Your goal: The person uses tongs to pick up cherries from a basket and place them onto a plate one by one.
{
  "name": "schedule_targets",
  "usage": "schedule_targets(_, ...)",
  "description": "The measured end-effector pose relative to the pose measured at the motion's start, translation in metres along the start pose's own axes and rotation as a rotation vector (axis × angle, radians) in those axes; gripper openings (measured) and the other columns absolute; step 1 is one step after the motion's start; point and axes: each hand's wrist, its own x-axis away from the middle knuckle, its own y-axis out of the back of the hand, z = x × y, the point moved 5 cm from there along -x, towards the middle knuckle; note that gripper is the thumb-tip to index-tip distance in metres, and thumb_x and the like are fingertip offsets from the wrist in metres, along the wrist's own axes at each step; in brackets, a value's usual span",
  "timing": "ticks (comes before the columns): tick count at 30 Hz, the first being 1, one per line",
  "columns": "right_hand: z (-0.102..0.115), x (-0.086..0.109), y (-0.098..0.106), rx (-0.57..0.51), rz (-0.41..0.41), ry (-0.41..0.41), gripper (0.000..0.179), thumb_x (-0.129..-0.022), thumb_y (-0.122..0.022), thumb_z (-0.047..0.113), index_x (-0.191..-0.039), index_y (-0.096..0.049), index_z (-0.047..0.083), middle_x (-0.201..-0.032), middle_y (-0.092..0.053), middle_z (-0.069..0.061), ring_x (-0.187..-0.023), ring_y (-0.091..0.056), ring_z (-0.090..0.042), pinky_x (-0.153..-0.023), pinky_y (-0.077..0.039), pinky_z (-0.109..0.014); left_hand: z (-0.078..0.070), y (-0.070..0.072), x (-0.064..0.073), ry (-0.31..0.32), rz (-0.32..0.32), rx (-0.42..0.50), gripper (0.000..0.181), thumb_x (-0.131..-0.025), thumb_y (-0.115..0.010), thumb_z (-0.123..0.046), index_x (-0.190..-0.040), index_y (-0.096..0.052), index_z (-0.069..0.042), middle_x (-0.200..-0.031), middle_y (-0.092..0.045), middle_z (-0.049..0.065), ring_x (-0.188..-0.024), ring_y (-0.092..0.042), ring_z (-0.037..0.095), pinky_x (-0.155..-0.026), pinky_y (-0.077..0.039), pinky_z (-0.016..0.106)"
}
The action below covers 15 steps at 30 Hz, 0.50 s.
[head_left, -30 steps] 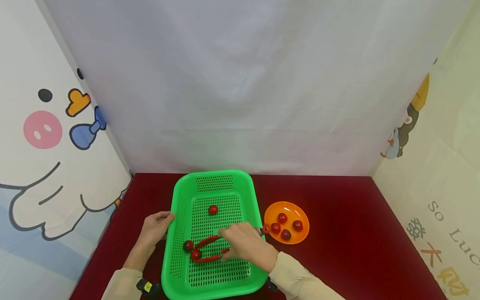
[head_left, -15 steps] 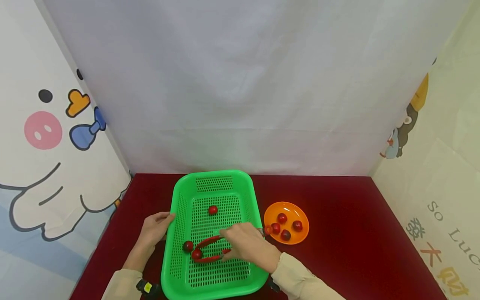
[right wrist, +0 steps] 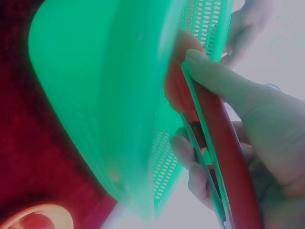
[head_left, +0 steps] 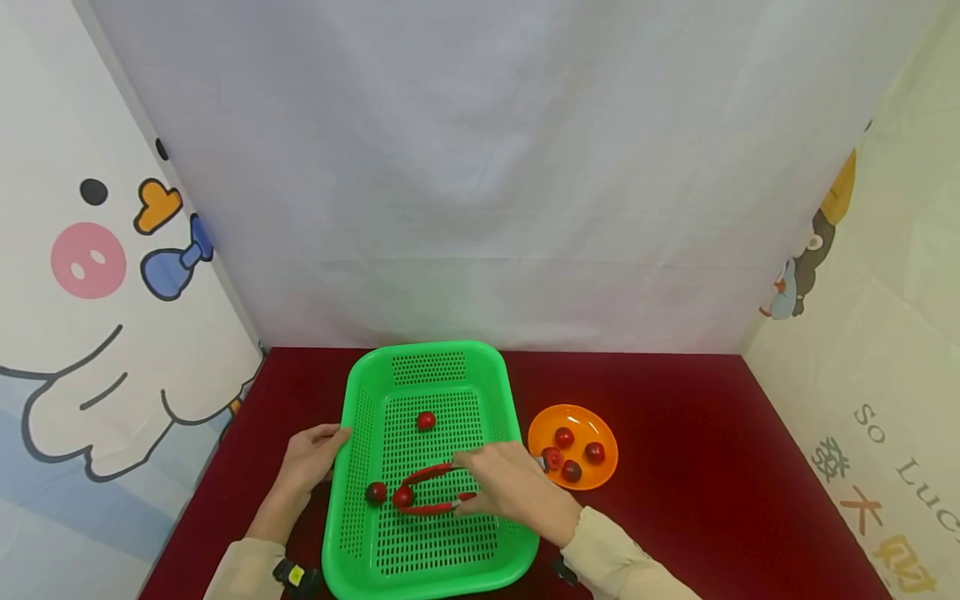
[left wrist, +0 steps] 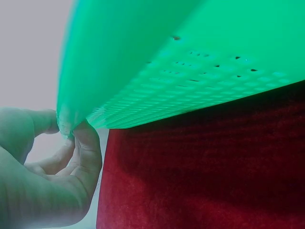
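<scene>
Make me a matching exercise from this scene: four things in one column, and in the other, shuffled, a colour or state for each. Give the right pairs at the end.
Things
1. plate
2. tongs
3. basket
4. left hand

Colours and states
A. gripped by the right hand
B. pinching the basket
C. orange, with round red fruit on it
D. green, full of small holes

Pairs: 1-C, 2-A, 3-D, 4-B

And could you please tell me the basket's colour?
The basket is green, seen best in the head view.

The basket [head_left: 428,367] looks smooth plastic, the table covering [head_left: 682,467] matt cloth.
</scene>
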Motion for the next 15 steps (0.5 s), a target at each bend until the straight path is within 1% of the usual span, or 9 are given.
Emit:
schedule_targets(3,-0.003,0.003,0.001,-0.017,-0.006,-0.007,0.049,-0.073,-0.092,0.052,-0.102,-0.073,0.016,-0.082,-0.074,0.007,-0.051,-0.045,-0.001,-0.043,-0.032,-0.015,0.000,0.000,0.000,0.001,0.002,-0.002,0.057,-0.108,-0.056,-0.032,-0.146,-0.049,0.009,-0.136,-0.059,0.029,-0.086,-0.066,0.007,-0.072,-0.058,0.029)
schedule_targets(6,-0.005,0.005,0.001,-0.032,-0.007,-0.016,0.049,-0.074,-0.091,0.050,-0.106,-0.074,0.016,-0.091,-0.077,0.004,-0.052,-0.046,-0.001,-0.043,-0.033,-0.014,0.000,0.000,0.000,-0.001,0.001,0.003,0.057,-0.108,-0.056,-0.032,-0.146,-0.049,0.010,-0.136,-0.059,0.030,-0.086,-0.066,0.007,-0.072,-0.058,0.029)
schedule_targets(9,-0.008,0.007,0.002,-0.046,-0.010,-0.024,0.049,-0.076,-0.091,0.048,-0.108,-0.075,0.015,-0.094,-0.078,0.003,-0.051,-0.047,-0.002,-0.042,-0.032,-0.014,0.000,0.000,0.000,-0.003,0.003,0.008,0.056,-0.108,-0.056,-0.031,-0.145,-0.049,0.010,-0.136,-0.059,0.030,-0.085,-0.067,0.007,-0.072,-0.058,0.029)
schedule_targets(15,-0.014,0.014,0.005,-0.082,-0.056,-0.036,0.048,-0.076,-0.091,0.046,-0.107,-0.075,0.013,-0.096,-0.078,0.001,-0.059,-0.058,-0.007,-0.043,-0.033,-0.014,-0.001,-0.001,0.000,-0.006,0.006,0.004,0.056,-0.108,-0.055,-0.030,-0.146,-0.048,0.010,-0.136,-0.059,0.031,-0.086,-0.067,0.008,-0.072,-0.058,0.029)
